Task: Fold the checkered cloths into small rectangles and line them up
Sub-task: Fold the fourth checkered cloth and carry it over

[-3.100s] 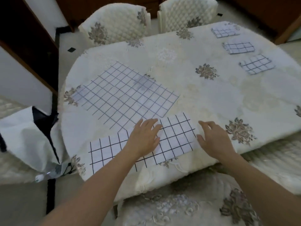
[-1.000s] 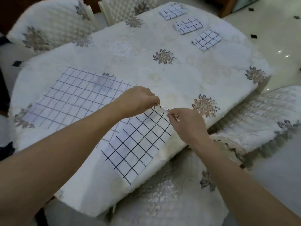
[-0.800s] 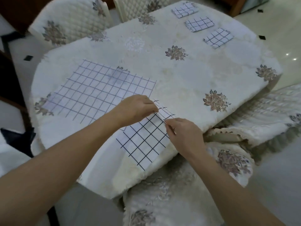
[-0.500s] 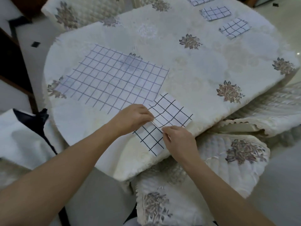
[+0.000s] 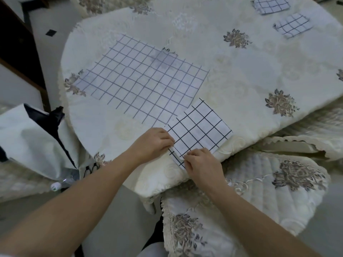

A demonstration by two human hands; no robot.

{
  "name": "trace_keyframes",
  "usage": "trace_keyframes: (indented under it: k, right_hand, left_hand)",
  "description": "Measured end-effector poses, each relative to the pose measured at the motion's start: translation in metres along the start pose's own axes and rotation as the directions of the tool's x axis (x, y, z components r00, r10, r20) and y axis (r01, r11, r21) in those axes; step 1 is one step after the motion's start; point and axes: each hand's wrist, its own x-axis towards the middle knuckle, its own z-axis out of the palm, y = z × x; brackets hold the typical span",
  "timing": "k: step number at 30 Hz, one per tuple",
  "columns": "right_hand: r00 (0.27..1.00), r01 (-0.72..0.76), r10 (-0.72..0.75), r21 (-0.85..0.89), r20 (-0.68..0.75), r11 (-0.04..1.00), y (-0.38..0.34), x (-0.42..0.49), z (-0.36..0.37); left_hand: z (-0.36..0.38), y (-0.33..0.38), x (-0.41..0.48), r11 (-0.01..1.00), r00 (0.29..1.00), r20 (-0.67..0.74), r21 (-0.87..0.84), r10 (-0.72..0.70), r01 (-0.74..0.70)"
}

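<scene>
White checkered cloth (image 5: 200, 130), pinched by left hand (image 5: 154, 143) and right hand (image 5: 202, 164).

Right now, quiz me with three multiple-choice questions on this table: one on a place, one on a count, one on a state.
1. Where is the big cloth from the near cloth?
A. Farther and left
B. Nearer and right
C. Fully hidden beneath it

2. How many small folded cloths show at the far right of the table?
A. One
B. Two
C. Five

3. What are the left hand and right hand doing?
A. Lying flat on bare table
B. Hanging off the table
C. Gripping the near cloth

Answers: 1 A, it lies spread up and left of the near cloth. 2 B, a second one lies beside the first. 3 C, both hands' fingers curl on its near edges.
</scene>
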Motion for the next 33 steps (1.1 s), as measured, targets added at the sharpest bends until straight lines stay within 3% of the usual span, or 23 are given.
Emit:
trace_keyframes:
  k: [5,16,20,24,29,33]
  right_hand:
    - [0.999,0.05,-0.05,-0.017,0.003,0.999,0.0,-0.002,0.007]
    - [0.996,0.046,-0.06,0.188,0.069,0.981,0.006,0.003,-0.007]
    - [0.994,-0.03,0.055,0.25,-0.092,0.968,0.037,0.027,-0.019]
    - [0.98,-0.012,0.05,0.197,-0.191,0.98,0.081,0.061,-0.02]
    - [0.989,0.149,-0.149,0.028,-0.015,0.988,0.094,0.084,0.003]
    - [0.925,0.344,-0.344,0.029,0.162,0.938,0.077,0.088,0.017]
  left_hand:
    - [0.005,0.003,-0.01,0.996,0.996,-0.02,-0.019,-0.089,0.089]
    - [0.008,0.009,-0.016,0.985,0.985,-0.044,0.026,-0.169,0.17]
    - [0.005,0.019,-0.003,0.966,0.969,-0.108,0.11,-0.221,0.233]
    - [0.02,0.046,0.04,0.889,0.893,-0.197,0.143,-0.404,0.434]
    - [0.062,0.078,0.077,0.763,0.785,-0.04,0.213,-0.618,0.611]
    - [0.077,0.076,0.074,0.682,0.703,0.045,0.294,-0.71,0.67]
